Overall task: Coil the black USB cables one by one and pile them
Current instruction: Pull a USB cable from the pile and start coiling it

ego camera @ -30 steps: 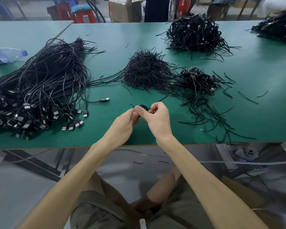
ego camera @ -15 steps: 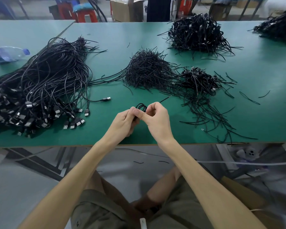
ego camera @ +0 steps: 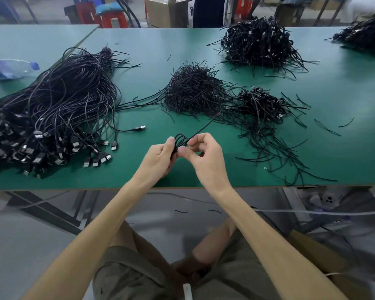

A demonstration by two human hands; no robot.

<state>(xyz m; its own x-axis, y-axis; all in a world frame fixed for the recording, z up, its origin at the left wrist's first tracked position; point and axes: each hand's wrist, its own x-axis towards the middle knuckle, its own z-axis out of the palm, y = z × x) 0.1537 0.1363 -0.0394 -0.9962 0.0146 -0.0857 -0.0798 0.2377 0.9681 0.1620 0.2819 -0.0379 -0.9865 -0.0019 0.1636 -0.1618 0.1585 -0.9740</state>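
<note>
My left hand (ego camera: 160,156) grips a small coil of black USB cable (ego camera: 179,140) just above the green table (ego camera: 333,131), near its front edge. My right hand (ego camera: 206,156) pinches the same coil from the right, and a thin black strand (ego camera: 204,126) sticks up and to the right from between its fingers. A big heap of loose USB cables (ego camera: 59,113) with plugs lies at the left. A small pile of coiled cables (ego camera: 262,102) sits to the right of centre.
A mound of short black ties (ego camera: 193,92) lies in the middle, with loose ties (ego camera: 275,148) scattered at the right. Larger coiled piles (ego camera: 258,44) sit at the back and far right (ego camera: 366,35). A plastic bottle (ego camera: 11,68) lies at the far left.
The coil has risen out from between my hands and shows more. A thin strand now points up to the right. My right hand's fingers have opened out a little around it.
</note>
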